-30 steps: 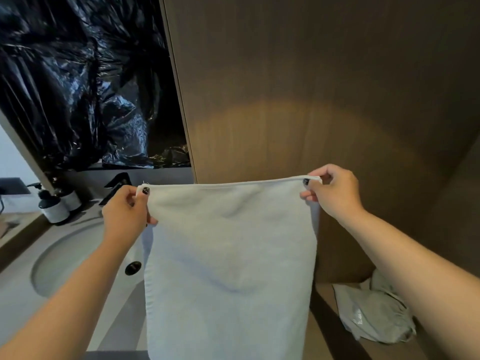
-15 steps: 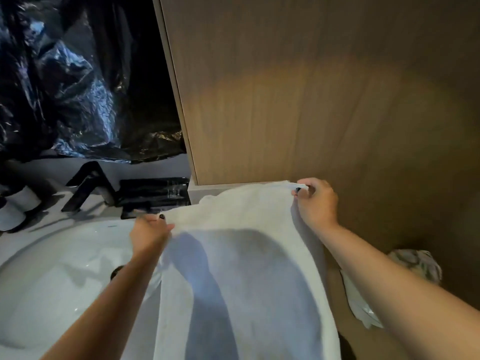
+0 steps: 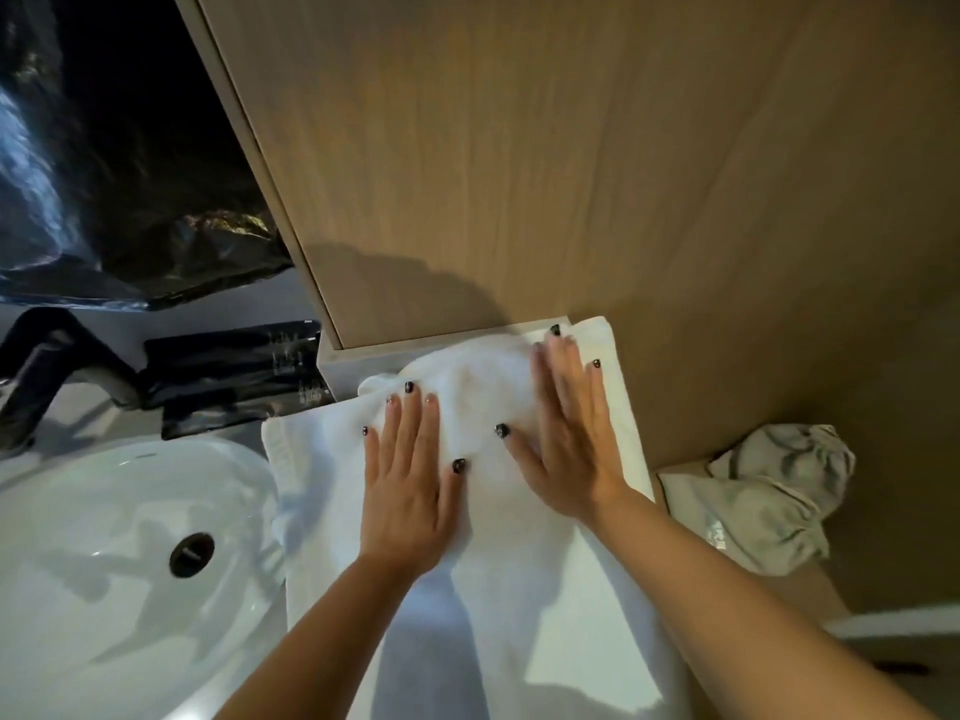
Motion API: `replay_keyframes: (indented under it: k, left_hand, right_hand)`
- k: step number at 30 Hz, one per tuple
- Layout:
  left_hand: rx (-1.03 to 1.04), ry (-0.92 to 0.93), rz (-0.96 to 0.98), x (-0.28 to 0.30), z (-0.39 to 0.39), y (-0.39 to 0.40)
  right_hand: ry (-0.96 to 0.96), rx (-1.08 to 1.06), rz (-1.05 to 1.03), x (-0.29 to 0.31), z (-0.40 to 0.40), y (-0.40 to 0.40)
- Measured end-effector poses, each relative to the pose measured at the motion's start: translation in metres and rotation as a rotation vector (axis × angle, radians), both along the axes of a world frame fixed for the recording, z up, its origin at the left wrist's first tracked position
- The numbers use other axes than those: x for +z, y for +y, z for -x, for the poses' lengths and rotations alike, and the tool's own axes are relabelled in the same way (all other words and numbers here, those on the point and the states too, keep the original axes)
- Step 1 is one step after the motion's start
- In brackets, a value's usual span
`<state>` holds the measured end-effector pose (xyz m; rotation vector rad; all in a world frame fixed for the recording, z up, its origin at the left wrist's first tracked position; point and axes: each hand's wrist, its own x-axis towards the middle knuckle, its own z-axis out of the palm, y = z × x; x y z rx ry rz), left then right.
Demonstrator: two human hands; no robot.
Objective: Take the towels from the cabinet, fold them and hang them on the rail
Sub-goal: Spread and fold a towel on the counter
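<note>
A white towel (image 3: 519, 589) lies spread on the counter to the right of the sink, its far edge against the wooden cabinet panel (image 3: 545, 163). My left hand (image 3: 410, 475) rests flat on the towel, fingers straight. Beside it my right hand (image 3: 569, 428) also presses flat on the cloth near the far right corner. The towel's near end runs out of view at the bottom. No rail is in view.
A white basin (image 3: 104, 553) with a dark drain sits at the left, with a black faucet (image 3: 47, 361) and a black tray (image 3: 234, 371) behind it. A crumpled grey cloth (image 3: 763, 491) lies on a low shelf at the right. Black plastic sheeting (image 3: 104, 189) covers the upper left.
The towel, held up by its top corners a second ago, came down onto the counter. Both hands let go of the corners and now lie flat on it.
</note>
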<state>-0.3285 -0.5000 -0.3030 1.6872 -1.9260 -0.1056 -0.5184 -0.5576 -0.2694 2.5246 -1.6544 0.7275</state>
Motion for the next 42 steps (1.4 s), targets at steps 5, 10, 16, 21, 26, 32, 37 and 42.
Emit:
replay_keyframes:
  k: [5, 10, 16, 21, 26, 32, 37, 42]
  left_hand:
    - [-0.195, -0.109, 0.11, 0.03, 0.016, -0.012]
    - [-0.451, -0.46, 0.152, 0.059, 0.053, -0.063]
    - [-0.476, -0.713, 0.088, 0.066, 0.067, -0.093]
    - [-0.457, -0.752, 0.09, 0.063, 0.073, -0.091]
    - [-0.459, -0.765, 0.093, 0.063, 0.075, -0.091]
    - [-0.438, -0.76, 0.091, 0.064, 0.078, -0.089]
    - [-0.39, -0.709, 0.089, 0.061, 0.08, -0.082]
    - [-0.231, -0.463, 0.037, 0.03, 0.09, -0.008]
  right_hand:
    - [-0.513, -0.171, -0.181, 0.007, 0.025, -0.001]
    - [-1.113, -0.301, -0.537, 0.016, 0.053, -0.008]
    - [-1.2, -0.266, -0.702, 0.02, 0.085, 0.005]
    - [-1.12, -0.262, -0.772, 0.003, 0.1, 0.043]
    - [-0.934, -0.379, -0.609, -0.012, 0.109, 0.075]
    - [-0.893, -0.453, -0.577, -0.041, 0.124, 0.125]
    - [-1.072, -0.435, -0.852, -0.057, 0.141, 0.161]
    - [-0.985, -0.455, -0.941, -0.065, 0.151, 0.173]
